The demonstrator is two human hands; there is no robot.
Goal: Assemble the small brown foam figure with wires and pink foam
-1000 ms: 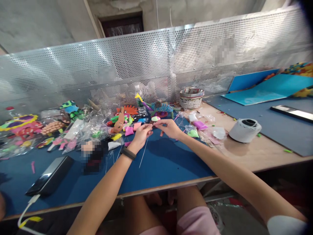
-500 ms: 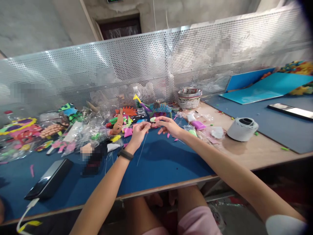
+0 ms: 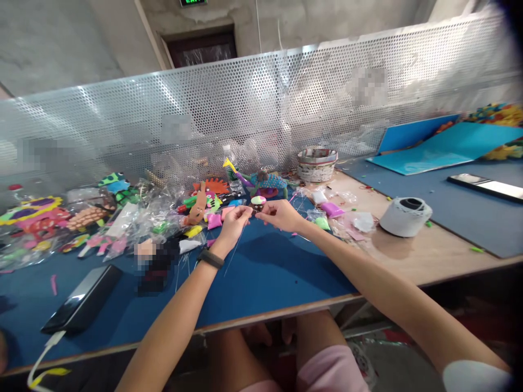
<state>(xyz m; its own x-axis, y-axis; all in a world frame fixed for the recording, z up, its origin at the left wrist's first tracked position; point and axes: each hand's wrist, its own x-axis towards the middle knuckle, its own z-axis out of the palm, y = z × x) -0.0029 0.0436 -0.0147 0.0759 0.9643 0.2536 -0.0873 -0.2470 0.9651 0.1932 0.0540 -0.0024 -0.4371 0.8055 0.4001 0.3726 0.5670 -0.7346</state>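
Note:
My left hand is closed in a pinch, and a thin pale wire slants down from its fingers over the blue mat. My right hand faces it with thumb and fingertips pressed together; whatever lies between them is too small to make out. Just beyond both sets of fingertips is a small dark clay-like piece with a pink, white and green top. Whether the fingers touch that piece cannot be told. A dark band circles my left wrist.
Colourful clay-like animals and plastic bags crowd the left and back. Pink and purple packets lie nearby. A woven basket, white tape roll and phone are rightward. A black device with a cable sits left.
My right hand's fingers have come down and closed into a pinch closer to my left fingertips. The dark piece with the coloured top now shows more clearly. My left hand has barely moved.

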